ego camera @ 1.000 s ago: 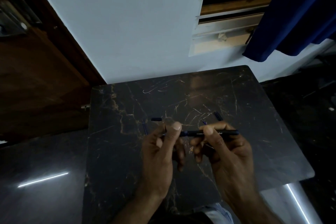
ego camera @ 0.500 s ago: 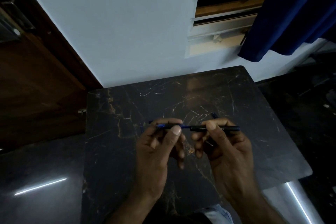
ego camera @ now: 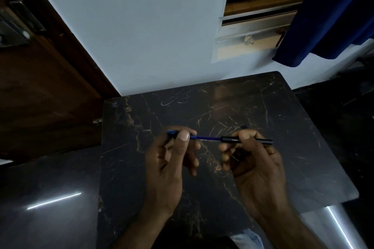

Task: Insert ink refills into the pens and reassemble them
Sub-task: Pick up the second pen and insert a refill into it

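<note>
Both hands hold a pen above the dark marble table (ego camera: pixel 202 107). My right hand (ego camera: pixel 255 166) pinches the black pen barrel (ego camera: pixel 228 139), which lies level and points left. My left hand (ego camera: pixel 168 159) grips the blue ink refill (ego camera: pixel 204 138) at its tip end. The middle of the refill is bare between the hands, and its right end sits inside the barrel's mouth. A small blue pen part (ego camera: pixel 244 126) shows on the table just behind my right fingers. Other pen parts are hidden by the hands.
The small table stands against a pale wall (ego camera: pixel 141 26). A brown wooden door (ego camera: pixel 40 87) is at the left, a louvred window (ego camera: pixel 257 18) and blue curtain (ego camera: pixel 334 12) at the back right. Dark glossy floor (ego camera: pixel 50 198) surrounds the table.
My hands have moved apart: the left one has drawn the blue refill leftward, so more of it shows outside the barrel. The loose parts on the table are now mostly hidden.
</note>
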### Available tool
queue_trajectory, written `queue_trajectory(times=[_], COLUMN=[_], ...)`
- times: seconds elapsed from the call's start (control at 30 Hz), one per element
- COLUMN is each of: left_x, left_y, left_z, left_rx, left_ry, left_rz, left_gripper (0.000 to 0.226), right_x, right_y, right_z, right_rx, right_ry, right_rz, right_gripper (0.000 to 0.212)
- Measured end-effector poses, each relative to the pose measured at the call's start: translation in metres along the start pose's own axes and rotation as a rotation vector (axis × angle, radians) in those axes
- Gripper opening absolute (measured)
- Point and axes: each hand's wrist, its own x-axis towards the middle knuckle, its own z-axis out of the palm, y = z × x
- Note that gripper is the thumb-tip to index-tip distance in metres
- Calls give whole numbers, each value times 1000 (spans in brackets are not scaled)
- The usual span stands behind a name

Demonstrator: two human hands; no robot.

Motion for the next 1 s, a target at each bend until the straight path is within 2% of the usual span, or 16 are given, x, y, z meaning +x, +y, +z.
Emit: queue_trajectory(times=[0.17, 0.43, 0.57, 0.7, 0.87, 1.0], left_x=[6, 19, 23, 22, 26, 25], left_y=[2, 4, 7, 12, 15, 15], left_z=[-1, -4, -6, -2, 0, -4], left_rx=[143, 217, 197, 13, -330, -341], left_ry=[-37, -73, -113, -117, -60, -14], left_rz=[64, 26, 19, -52, -192, -275], left_gripper=[21, 22, 22, 20, 29, 26], right_x=[2, 8, 11, 12, 12, 11], right_y=[2, -1, -7, -13, -19, -22], right_z=[-4, -11, -12, -5, -1, -3], right_rx=[-38, 9, -1, -46, -21, 5], right_ry=[-103, -286, -330, -295, -233, -214], right_rz=[-2, 124, 111, 16, -5, 4], right_gripper=[17, 45, 39, 18, 11, 11])
